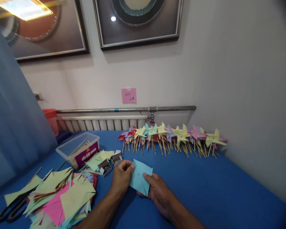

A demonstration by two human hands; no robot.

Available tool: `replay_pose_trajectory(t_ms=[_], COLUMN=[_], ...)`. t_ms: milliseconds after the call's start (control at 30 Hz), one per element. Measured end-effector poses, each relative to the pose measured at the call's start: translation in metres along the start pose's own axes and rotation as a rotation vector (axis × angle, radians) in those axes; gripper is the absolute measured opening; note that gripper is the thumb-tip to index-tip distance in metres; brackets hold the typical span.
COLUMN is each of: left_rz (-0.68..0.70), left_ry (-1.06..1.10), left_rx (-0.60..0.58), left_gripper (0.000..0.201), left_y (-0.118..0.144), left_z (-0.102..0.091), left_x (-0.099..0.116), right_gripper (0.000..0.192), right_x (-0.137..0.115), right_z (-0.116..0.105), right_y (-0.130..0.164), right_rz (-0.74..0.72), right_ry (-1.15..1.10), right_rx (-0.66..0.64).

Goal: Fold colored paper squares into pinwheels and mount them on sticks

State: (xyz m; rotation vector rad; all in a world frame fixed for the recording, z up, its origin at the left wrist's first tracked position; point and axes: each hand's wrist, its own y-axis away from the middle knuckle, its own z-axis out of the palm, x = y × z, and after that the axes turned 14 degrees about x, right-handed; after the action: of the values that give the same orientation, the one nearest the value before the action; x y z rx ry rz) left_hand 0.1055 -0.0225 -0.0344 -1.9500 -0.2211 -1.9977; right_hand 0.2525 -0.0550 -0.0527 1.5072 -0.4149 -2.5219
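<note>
Between my hands is a light blue paper square (141,174) with slits cut in from its corners and a small dark hole near the middle. My left hand (124,173) pinches its left edge near the upper corner. My right hand (157,189) grips the right side, thumb on top and fingers underneath. Just beyond my left hand stand two small open boxes; the nearer box (105,168) contains shiny metal pins, and the farther box (116,157) has its flaps up.
Cut paper sheets (76,195) are heaped at left, beside black-handled scissors (14,206). Behind them sits a clear plastic tub (71,148) with sticks. Finished paper pinwheels (181,135) lie in a row along the wall. A blue curtain (16,105) hangs at left.
</note>
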Motion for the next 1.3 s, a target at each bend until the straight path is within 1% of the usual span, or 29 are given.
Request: replay_pose_trajectory(t_ms=[133, 200, 367, 467, 567, 633, 800, 933, 1100, 1200, 1300], left_rz=[0.151, 0.232, 0.422, 0.52, 0.626, 0.671, 0.71, 0.724, 0.708, 0.696, 0.67], left_ry=[-0.08, -0.13, -0.208, -0.219, -0.229, -0.259, -0.314, -0.325, -0.325, -0.343, -0.341], left_rx=[-0.014, -0.026, -0.064, -0.135, -0.236, -0.283, -0.284, -0.292, -0.303, -0.32, -0.331], left_gripper=[0.014, 0.011, 0.017, 0.02, 0.023, 0.025, 0.03, 0.03, 0.031, 0.029, 0.026], left_y=[0.004, 0.005, 0.007, 0.009, 0.011, 0.013, 0.015, 0.014, 0.015, 0.017, 0.016], left_z=[-0.001, -0.001, -0.004, -0.005, -0.007, -0.007, -0.007, -0.007, -0.008, -0.008, -0.01], left_x=[-0.002, -0.002, -0.001, -0.002, -0.002, -0.002, -0.003, -0.005, -0.004, 0.0, 0.004], right_gripper=[0.029, 0.026, 0.026, 0.028, 0.032, 0.034, 0.037, 0.036, 0.038, 0.035, 0.037], right_x=[-0.002, -0.003, -0.004, -0.003, -0.003, -0.003, -0.005, -0.006, -0.005, -0.004, -0.004], right_z=[0.001, 0.001, 0.002, 0.002, 0.003, 0.004, 0.006, 0.004, 0.003, 0.003, 0.002], right_y=[-0.001, 0.0, 0.001, 0.002, 0.002, 0.002, 0.003, 0.005, 0.004, 0.002, 0.0], right_rz=[0.023, 0.03, 0.019, 0.01, -0.026, -0.043, -0.042, -0.06, -0.072, -0.087, -0.089], right_ry=[-0.031, -0.044, -0.039, -0.064, -0.105, -0.124, -0.124, -0.112, -0.074, -0.041, -0.01], right_rx=[0.06, 0.077, 0.08, 0.08, 0.045, 0.024, 0.039, -0.007, 0.005, 0.007, 0.058])
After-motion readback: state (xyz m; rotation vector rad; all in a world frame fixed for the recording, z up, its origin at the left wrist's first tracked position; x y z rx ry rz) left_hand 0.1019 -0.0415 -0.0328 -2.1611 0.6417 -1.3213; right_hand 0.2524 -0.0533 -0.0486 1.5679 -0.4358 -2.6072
